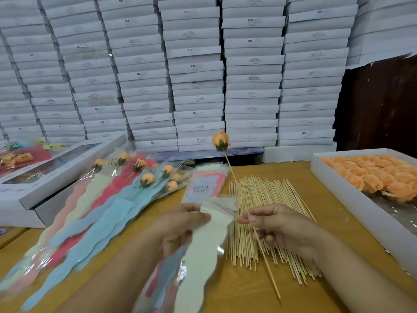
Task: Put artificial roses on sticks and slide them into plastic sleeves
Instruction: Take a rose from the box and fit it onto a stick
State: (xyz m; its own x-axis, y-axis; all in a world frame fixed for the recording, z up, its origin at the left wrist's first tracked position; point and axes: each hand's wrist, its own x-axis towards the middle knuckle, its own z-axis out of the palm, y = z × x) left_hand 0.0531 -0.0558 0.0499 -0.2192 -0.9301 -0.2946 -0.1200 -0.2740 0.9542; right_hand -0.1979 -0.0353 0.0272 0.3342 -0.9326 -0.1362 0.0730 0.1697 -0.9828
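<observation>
My right hand (pixel 279 227) pinches a thin wooden stick (pixel 230 164) that carries an orange artificial rose (pixel 221 141) at its raised far end. My left hand (pixel 180 227) grips the top of a cream plastic sleeve (pixel 203 256) from a stack of empty sleeves (pixel 207 186) printed "LOVE YOU". The rose is up in the air, apart from the sleeve. A pile of bare sticks (pixel 259 213) lies on the wooden table (pixel 282 170) under my right hand. Finished roses in coloured sleeves (pixel 126 193) fan out at the left.
A white tray (pixel 352 199) full of loose orange roses (pixel 379 175) stands at the right. A white windowed box (pixel 33 190) sits at the left. Stacks of white flat boxes (pixel 196 71) wall off the back of the table.
</observation>
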